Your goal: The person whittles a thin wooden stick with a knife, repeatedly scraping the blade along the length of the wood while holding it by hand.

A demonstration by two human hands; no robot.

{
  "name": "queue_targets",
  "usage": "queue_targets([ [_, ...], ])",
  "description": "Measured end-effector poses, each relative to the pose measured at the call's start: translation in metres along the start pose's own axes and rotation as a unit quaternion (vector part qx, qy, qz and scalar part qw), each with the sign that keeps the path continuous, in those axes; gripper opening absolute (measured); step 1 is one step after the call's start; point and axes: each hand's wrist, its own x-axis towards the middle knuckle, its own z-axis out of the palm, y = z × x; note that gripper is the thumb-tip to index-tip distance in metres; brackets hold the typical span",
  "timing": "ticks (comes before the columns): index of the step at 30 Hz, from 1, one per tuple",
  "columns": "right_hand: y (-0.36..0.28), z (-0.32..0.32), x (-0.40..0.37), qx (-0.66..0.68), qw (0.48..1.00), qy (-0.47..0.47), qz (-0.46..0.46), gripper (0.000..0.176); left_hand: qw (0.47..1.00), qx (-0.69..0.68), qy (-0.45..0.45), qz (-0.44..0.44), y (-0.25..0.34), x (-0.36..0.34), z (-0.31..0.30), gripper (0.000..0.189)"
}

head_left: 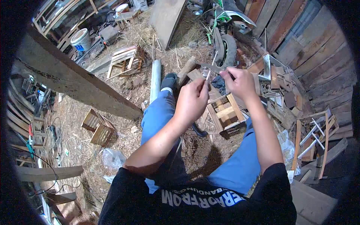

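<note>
Stick (208, 75) pinched in your left hand (191, 96), knife (217, 68) gripped in your right hand (239, 84), above crate (236, 107); keep its edge outward.

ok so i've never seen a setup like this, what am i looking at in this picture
There's no machine here, just a person's two bare hands. The single picture comes from a camera worn on the head, looking forward and down, so the black sleeves and blue trousers are the wearer's own.

The left hand pinches a thin pale stick. The right hand grips what looks like a knife, its blade crossing the stick in this view.

Straw or shavings litter the ground. A slatted wooden crate sits below the hands; farther off are a motorbike and a white bucket.
</note>
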Motion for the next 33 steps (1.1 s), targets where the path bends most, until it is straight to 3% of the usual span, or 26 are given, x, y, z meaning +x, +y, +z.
queue_targets([
  [2, 0.017, 0.003, 0.012, 0.013, 0.992, 0.019, 0.126, 0.054, 1.000, 0.002, 0.000, 0.024, 0.008, -0.009, 0.004, 0.018],
  [6, 0.055, -0.005, 0.006, 0.048, 0.987, 0.102, 0.113, 0.052, 0.992, -0.093, -0.077, -0.027, 0.013, -0.028, 0.028, 0.021],
  [8, 0.036, -0.016, -0.009, 0.132, 0.975, 0.107, 0.144, 0.050, 0.985, -0.137, -0.096, -0.030, 0.007, -0.022, 0.026, 0.025],
  [11, 0.013, -0.031, -0.020, 0.171, 0.975, 0.093, 0.101, 0.046, 0.976, -0.165, -0.105, -0.096, 0.019, -0.014, 0.011, 0.026],
  [12, 0.006, -0.032, -0.025, 0.182, 0.977, 0.089, 0.062, 0.044, 0.976, -0.187, -0.098, -0.060, 0.007, -0.010, 0.015, 0.026],
  [13, -0.001, -0.032, -0.029, 0.157, 0.986, 0.064, -0.003, 0.029, 0.976, -0.185, -0.097, -0.061, 0.009, -0.010, 0.016, 0.026],
  [16, -0.013, -0.031, -0.039, -0.006, 0.993, -0.051, -0.107, 0.031, 0.981, -0.155, -0.102, -0.065, 0.023, -0.013, 0.016, 0.027],
  [18, 0.004, -0.021, -0.029, 0.017, 0.999, 0.023, -0.046, 0.035, 0.988, -0.108, -0.094, -0.051, 0.025, -0.019, 0.019, 0.027],
  [19, 0.015, -0.021, -0.022, 0.026, 0.998, 0.059, -0.013, 0.037, 0.973, -0.177, -0.106, -0.100, 0.023, -0.019, 0.021, 0.028],
  [20, 0.026, -0.031, -0.011, 0.045, 0.995, 0.035, 0.086, 0.043, 0.981, -0.133, -0.117, -0.076, 0.025, -0.020, 0.021, 0.028],
  [22, 0.048, -0.044, -0.005, -0.031, 0.990, 0.009, 0.139, 0.049, 0.974, -0.157, -0.140, -0.079, 0.033, -0.025, 0.023, 0.028],
  [26, 0.018, -0.044, -0.031, 0.131, 0.988, 0.079, 0.039, 0.044, 0.973, -0.176, -0.130, -0.080, 0.019, -0.020, 0.028, 0.028],
  [27, 0.010, -0.038, -0.036, 0.140, 0.985, 0.096, -0.037, 0.040, 0.969, -0.196, -0.123, -0.087, 0.019, -0.018, 0.027, 0.028],
  [30, -0.016, -0.043, -0.047, -0.053, 0.991, -0.052, -0.114, 0.039, 0.982, -0.153, -0.105, -0.044, 0.021, -0.018, 0.027, 0.027],
  [31, -0.012, -0.039, -0.049, -0.025, 0.992, -0.027, -0.118, 0.040, 0.988, -0.111, -0.099, -0.030, 0.028, -0.021, 0.024, 0.027],
  [33, 0.010, -0.034, -0.038, 0.014, 0.999, 0.047, -0.005, 0.044, 0.992, -0.092, -0.082, -0.008, 0.027, -0.024, 0.024, 0.027],
])
